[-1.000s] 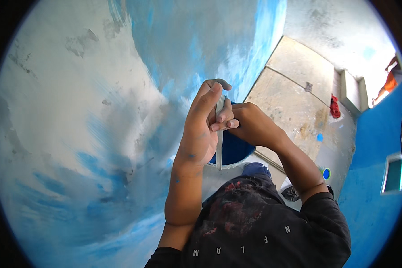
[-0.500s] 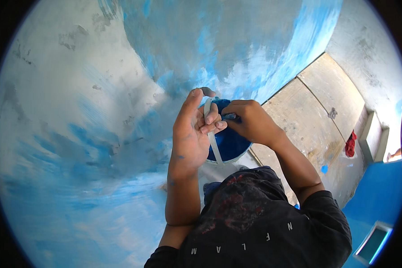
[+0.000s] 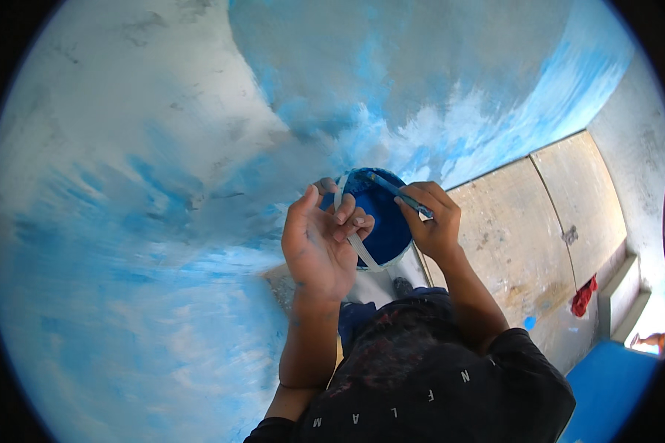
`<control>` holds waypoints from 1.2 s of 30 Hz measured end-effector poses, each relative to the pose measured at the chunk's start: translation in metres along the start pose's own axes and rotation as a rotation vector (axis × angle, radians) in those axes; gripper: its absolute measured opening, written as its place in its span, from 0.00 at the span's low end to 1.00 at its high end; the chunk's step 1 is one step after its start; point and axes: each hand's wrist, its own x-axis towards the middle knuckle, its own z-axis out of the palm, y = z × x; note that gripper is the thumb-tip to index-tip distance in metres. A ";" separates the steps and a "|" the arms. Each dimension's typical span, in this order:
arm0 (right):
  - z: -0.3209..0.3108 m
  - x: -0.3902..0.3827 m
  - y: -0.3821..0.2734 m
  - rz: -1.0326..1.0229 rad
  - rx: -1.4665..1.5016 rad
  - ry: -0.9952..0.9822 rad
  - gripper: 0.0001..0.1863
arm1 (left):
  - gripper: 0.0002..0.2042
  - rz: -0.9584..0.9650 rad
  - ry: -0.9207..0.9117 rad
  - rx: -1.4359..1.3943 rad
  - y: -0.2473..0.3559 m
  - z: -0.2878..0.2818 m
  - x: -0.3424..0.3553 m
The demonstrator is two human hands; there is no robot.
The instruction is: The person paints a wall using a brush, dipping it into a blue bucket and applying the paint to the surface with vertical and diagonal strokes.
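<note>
A round bucket (image 3: pixel 397 258) of deep blue paint (image 3: pixel 383 230) hangs in front of me. Its flat white handle (image 3: pixel 366 253) runs through the curled fingers of my left hand (image 3: pixel 321 247), which has its palm turned up and blue smears on it. In my right hand (image 3: pixel 437 227), pinched between thumb and fingers, is a paintbrush (image 3: pixel 391 188) coated in blue. The brush slants across the bucket's right side, its far end at the paint-covered inner rim. Whether its bristles touch the rim I cannot tell.
Close ahead and to the left is a curved wall (image 3: pixel 155 310) with streaky blue and white paint around a grey patch (image 3: pixel 421 52). On the right are stained wooden panels (image 3: pixel 506 214), a red cloth (image 3: pixel 584 297) and a bright blue surface (image 3: pixel 606 399). My shoe (image 3: pixel 402 286) shows below the bucket.
My right hand has moved out from over the bucket to its right rim, and the brush now shows. My left hand still holds the handle. The view has shifted somewhat.
</note>
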 end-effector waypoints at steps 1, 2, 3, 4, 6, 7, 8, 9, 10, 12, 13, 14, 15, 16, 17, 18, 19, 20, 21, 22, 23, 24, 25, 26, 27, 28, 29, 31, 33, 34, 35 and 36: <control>0.003 -0.002 0.000 -0.027 0.000 0.020 0.09 | 0.18 0.012 0.010 -0.009 0.000 0.001 -0.003; 0.005 -0.003 0.002 -0.055 -0.006 0.020 0.11 | 0.18 0.028 0.011 -0.007 0.000 0.002 -0.006; 0.007 -0.005 0.002 -0.064 0.020 0.025 0.11 | 0.17 0.043 0.012 -0.005 0.001 0.004 -0.009; 0.008 -0.005 0.001 -0.073 0.046 0.029 0.11 | 0.17 0.057 0.012 -0.003 0.004 0.006 -0.012; 0.009 0.002 -0.007 -0.078 0.106 0.024 0.11 | 0.17 0.105 0.021 0.037 0.010 0.010 -0.017; 0.008 0.008 -0.010 -0.063 0.139 -0.015 0.10 | 0.17 0.129 0.027 0.056 0.014 0.012 -0.020; 0.006 0.016 -0.014 -0.047 0.168 -0.058 0.10 | 0.17 0.155 0.035 0.054 0.018 0.013 -0.021; 0.005 0.022 -0.016 -0.031 0.197 -0.104 0.10 | 0.17 0.182 0.045 0.051 0.022 0.013 -0.022; 0.006 0.024 -0.015 0.052 0.307 -0.129 0.09 | 0.16 0.208 0.058 0.047 0.025 0.012 -0.023; 0.008 0.040 -0.015 0.185 0.522 -0.188 0.08 | 0.16 0.260 0.066 0.062 0.035 0.008 -0.025; 0.006 0.049 -0.020 0.212 0.622 -0.188 0.08 | 0.16 0.291 0.067 0.067 0.039 0.007 -0.025; 0.003 0.063 -0.032 0.222 0.730 -0.188 0.08 | 0.16 0.298 0.076 0.046 0.045 0.009 -0.028; 0.001 0.079 -0.040 0.232 0.839 -0.189 0.07 | 0.15 0.304 0.081 0.028 0.047 0.011 -0.030; -0.002 0.099 -0.047 0.147 0.838 -0.184 0.07 | 0.15 0.308 0.086 0.010 0.050 0.016 -0.032; -0.007 0.120 -0.055 0.042 0.774 -0.179 0.07 | 0.14 0.308 0.070 0.026 0.052 0.022 -0.034; -0.013 0.141 -0.065 -0.050 0.714 -0.165 0.07 | 0.14 0.301 0.064 0.047 0.054 0.028 -0.037; -0.020 0.163 -0.079 -0.140 0.654 -0.145 0.07 | 0.14 0.294 0.058 0.070 0.058 0.037 -0.040; -0.026 0.185 -0.092 -0.296 0.563 -0.101 0.08 | 0.13 0.300 0.060 0.093 0.061 0.047 -0.045; -0.035 0.204 -0.103 -0.405 0.488 -0.083 0.08 | 0.14 0.322 0.069 0.113 0.061 0.059 -0.053; -0.045 0.223 -0.115 -0.512 0.412 -0.060 0.09 | 0.14 0.344 0.077 0.133 0.062 0.072 -0.063; -0.053 0.240 -0.123 -0.610 0.335 -0.029 0.10 | 0.14 0.363 0.089 0.158 0.063 0.083 -0.070; -0.059 0.257 -0.133 -0.670 0.325 0.018 0.11 | 0.15 0.396 0.078 0.186 0.067 0.093 -0.075; -0.064 0.273 -0.144 -0.729 0.314 0.067 0.11 | 0.15 0.434 0.079 0.205 0.071 0.106 -0.080; -0.065 0.283 -0.152 -0.785 0.291 0.113 0.12 | 0.15 0.465 0.075 0.218 0.077 0.113 -0.085; -0.065 0.290 -0.154 -0.768 0.239 0.142 0.12 | 0.16 0.495 0.069 0.230 0.083 0.118 -0.087; -0.063 0.298 -0.155 -0.750 0.186 0.171 0.12 | 0.16 0.536 0.062 0.243 0.089 0.121 -0.087; -0.052 0.299 -0.153 -0.725 0.145 0.191 0.13 | 0.16 0.566 0.082 0.258 0.096 0.117 -0.093; -0.033 0.285 -0.121 -0.772 0.035 0.111 0.13 | 0.17 0.614 0.112 0.279 0.102 0.114 -0.097; -0.026 0.258 -0.102 -0.722 0.046 -0.092 0.14 | 0.16 0.654 0.113 0.299 0.103 0.099 -0.103; -0.023 0.252 -0.101 -0.644 0.102 -0.255 0.14 | 0.15 0.667 0.127 0.290 0.105 0.093 -0.107; -0.025 0.260 -0.099 -0.630 0.100 -0.252 0.14 | 0.15 0.658 0.135 0.278 0.104 0.088 -0.105; -0.028 0.270 -0.099 -0.617 0.099 -0.249 0.13 | 0.14 0.636 0.123 0.285 0.106 0.083 -0.101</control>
